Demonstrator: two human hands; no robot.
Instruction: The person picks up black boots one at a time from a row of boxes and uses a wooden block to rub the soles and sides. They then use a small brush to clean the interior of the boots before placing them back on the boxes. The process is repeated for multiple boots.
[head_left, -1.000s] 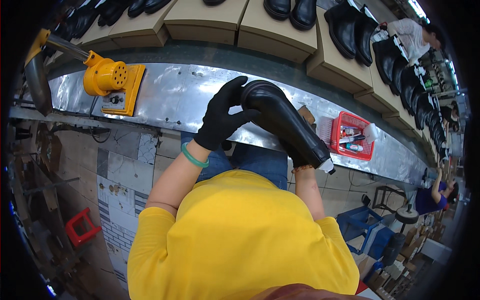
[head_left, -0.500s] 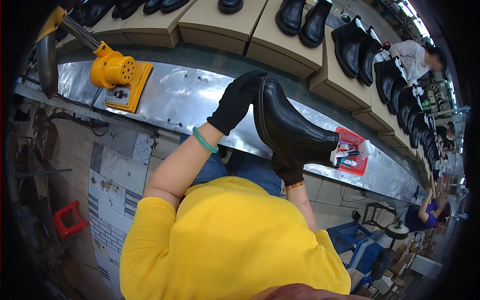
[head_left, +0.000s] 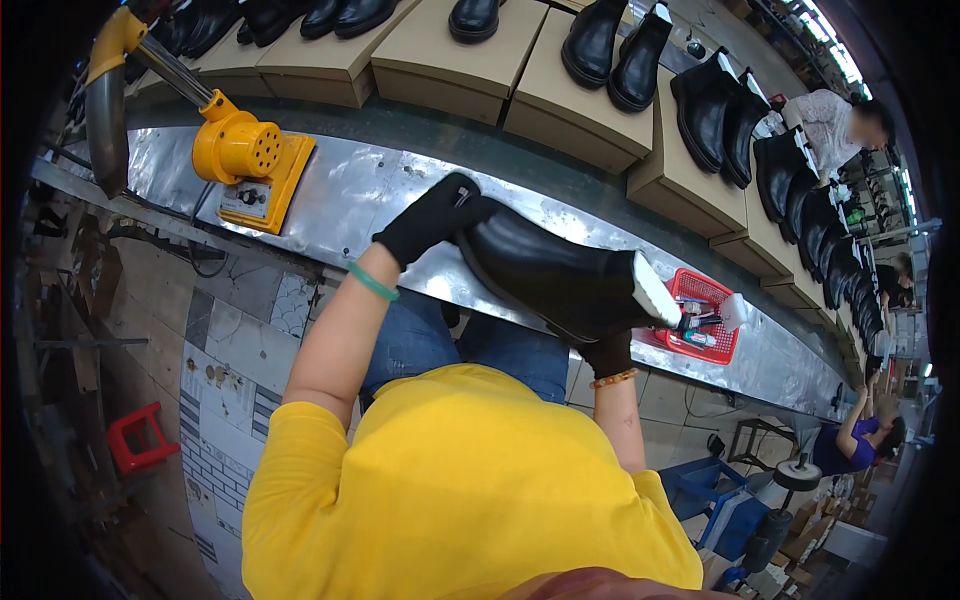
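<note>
A black leather ankle boot [head_left: 555, 265] is held over the metal bench, its toe to the left and its shaft opening to the right. White lining [head_left: 652, 290] shows at that opening. In a black glove, my left hand [head_left: 432, 215] is closed at the toe; a small pale spot shows near its fingertips, too small to make out. My right hand [head_left: 607, 355], also gloved in black, grips the boot from below near the heel, and its fingers are mostly hidden by the boot.
A yellow machine [head_left: 250, 165] with a pipe arm stands left on the metal bench [head_left: 350, 185]. A red basket [head_left: 715, 350] of small bottles and brushes lies right. Behind, black boots [head_left: 640, 60] stand on cardboard boxes [head_left: 450, 75]. Two people are farther right; a red stool [head_left: 142, 437] is at left.
The boot has tipped and come lower and left, so its white lining now faces right into view. My left hand has moved down and left with the toe; my right hand shifted slightly right.
</note>
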